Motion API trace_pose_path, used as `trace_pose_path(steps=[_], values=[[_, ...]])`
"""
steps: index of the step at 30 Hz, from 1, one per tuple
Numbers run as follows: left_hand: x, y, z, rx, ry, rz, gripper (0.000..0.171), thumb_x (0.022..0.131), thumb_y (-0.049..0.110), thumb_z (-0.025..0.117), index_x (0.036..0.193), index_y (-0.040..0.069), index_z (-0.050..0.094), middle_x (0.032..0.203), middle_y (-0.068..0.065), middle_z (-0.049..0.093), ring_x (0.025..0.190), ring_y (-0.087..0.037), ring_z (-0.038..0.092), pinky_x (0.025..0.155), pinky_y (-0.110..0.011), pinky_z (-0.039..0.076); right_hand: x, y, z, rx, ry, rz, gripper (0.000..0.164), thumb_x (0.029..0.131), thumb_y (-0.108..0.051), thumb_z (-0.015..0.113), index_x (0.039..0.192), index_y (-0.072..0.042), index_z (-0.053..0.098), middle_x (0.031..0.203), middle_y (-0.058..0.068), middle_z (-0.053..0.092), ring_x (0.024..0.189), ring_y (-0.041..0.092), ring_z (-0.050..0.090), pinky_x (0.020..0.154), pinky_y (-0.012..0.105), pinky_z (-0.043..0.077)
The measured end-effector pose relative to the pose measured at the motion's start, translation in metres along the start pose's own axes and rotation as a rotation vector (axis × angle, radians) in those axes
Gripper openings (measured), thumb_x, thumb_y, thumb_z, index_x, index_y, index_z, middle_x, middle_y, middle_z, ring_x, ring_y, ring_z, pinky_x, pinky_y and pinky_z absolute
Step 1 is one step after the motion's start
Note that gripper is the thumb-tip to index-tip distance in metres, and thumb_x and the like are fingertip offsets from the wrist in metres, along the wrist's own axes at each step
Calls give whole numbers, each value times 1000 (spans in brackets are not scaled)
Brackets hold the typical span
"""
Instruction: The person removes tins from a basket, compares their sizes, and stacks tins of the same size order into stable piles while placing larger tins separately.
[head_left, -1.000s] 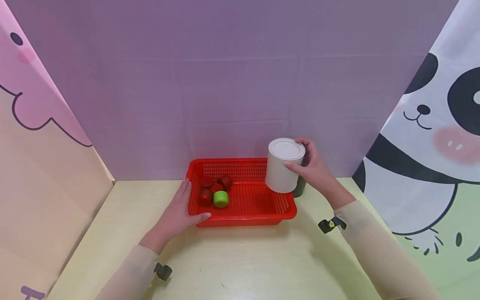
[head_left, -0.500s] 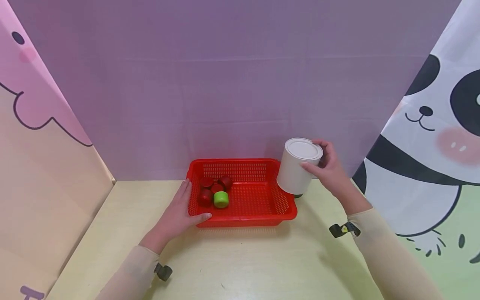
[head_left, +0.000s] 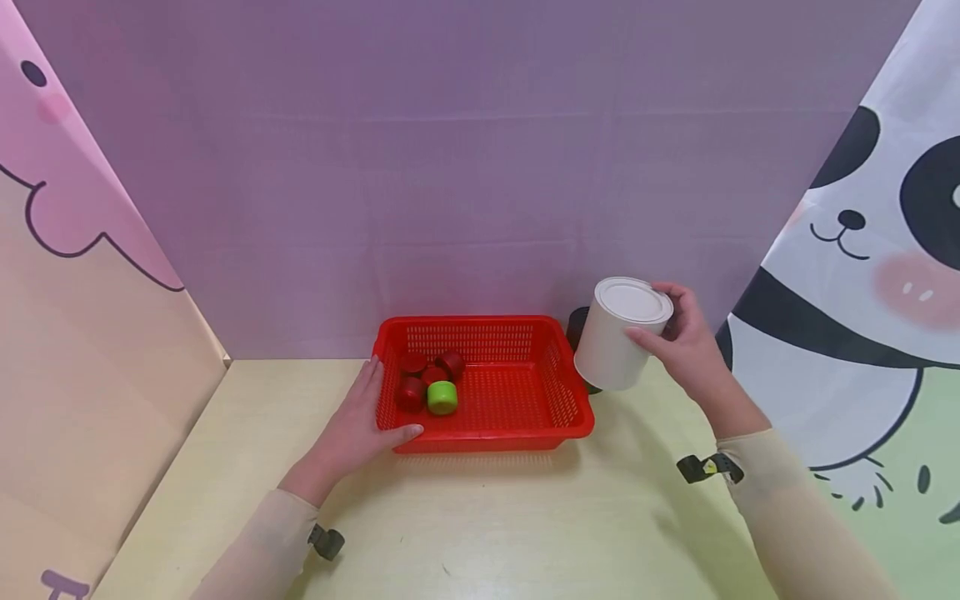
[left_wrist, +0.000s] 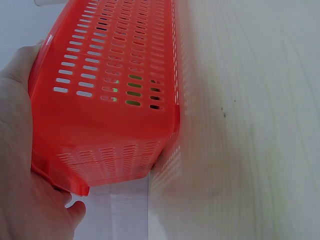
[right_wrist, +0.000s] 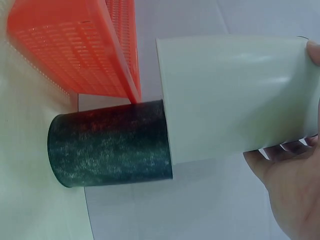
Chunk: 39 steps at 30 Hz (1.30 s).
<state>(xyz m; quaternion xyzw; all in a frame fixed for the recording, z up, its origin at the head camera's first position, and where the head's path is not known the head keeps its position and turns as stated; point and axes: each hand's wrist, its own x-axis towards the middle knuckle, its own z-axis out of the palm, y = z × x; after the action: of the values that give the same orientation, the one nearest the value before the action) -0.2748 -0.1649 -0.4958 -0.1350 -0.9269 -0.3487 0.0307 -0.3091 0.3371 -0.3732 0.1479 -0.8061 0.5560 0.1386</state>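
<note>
My left hand (head_left: 360, 425) holds the near left corner of a red plastic basket (head_left: 491, 444), thumb at the front rim and fingers along the left side. In the left wrist view, fingertips show just below the rim. My right hand (head_left: 682, 342) grips a white cylindrical can (head_left: 618, 342) near its upper end, thumb in front. The can is slightly tilted above the table, beside the basket's right end. Behind it stands a dark green cylinder (right_wrist: 110, 145), partly hidden in the head view. The can's lower end overlaps its top in the right wrist view.
Several small red round pieces (head_left: 411, 394) and one lime-green cylindrical piece (head_left: 442, 398) lie in the basket's left part. A purple backdrop (head_left: 480, 167) rises behind the pale wooden table (head_left: 480, 525). Printed cloth panels (head_left: 840, 333) flank the sides.
My right hand has carried the white can to the right, from over the basket's right end to beside it. The left hand and basket have stayed put.
</note>
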Motion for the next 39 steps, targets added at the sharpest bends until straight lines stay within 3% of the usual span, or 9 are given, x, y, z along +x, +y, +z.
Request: trace_pose_path(steps=[6,11,20,28,35,39], values=[[0,-1,-1,4,-1,13,136,84,66,88,178,7,8,185,-13,7,169,-40,11,113,-64,52,-5,2,-9,-23,42,-19,73,102,-6,80,158,-10,34,144,-3,53,127,10,56,100,10,49],[-1,-1,-2,2,-2,10,137,84,68,87,178,6,8,185,-14,7,169,-40,11,114,-64,52,-8,9,-17,33,70,-41,71,100,2,79,155,-13,37,141,-5,55,123,10,59,98,11,51],[-2,-3,-1,-10,4,8,136,84,63,90,178,9,8,186,-13,8,169,-40,12,112,-64,53,-10,17,-25,131,122,-113,75,93,14,79,154,-7,39,143,-1,55,126,11,59,101,12,49],[-2,-3,1,-5,10,15,137,83,67,88,178,8,8,186,-13,8,169,-40,12,112,-64,53,-12,22,-32,72,169,-93,80,92,13,81,157,-6,37,143,-2,54,128,11,57,104,10,47],[-3,-2,-1,-14,4,10,138,83,68,88,178,8,8,186,-13,7,169,-40,12,112,-64,53,-12,27,-36,-115,225,-40,82,96,-2,85,159,-9,32,149,1,50,133,8,52,108,9,42],[-3,-1,-1,-20,4,6,138,83,67,88,178,8,8,186,-13,7,169,-40,12,111,-64,54,-9,34,-37,-149,233,-27,82,97,-6,85,158,-7,31,152,7,50,134,8,51,107,9,42]])
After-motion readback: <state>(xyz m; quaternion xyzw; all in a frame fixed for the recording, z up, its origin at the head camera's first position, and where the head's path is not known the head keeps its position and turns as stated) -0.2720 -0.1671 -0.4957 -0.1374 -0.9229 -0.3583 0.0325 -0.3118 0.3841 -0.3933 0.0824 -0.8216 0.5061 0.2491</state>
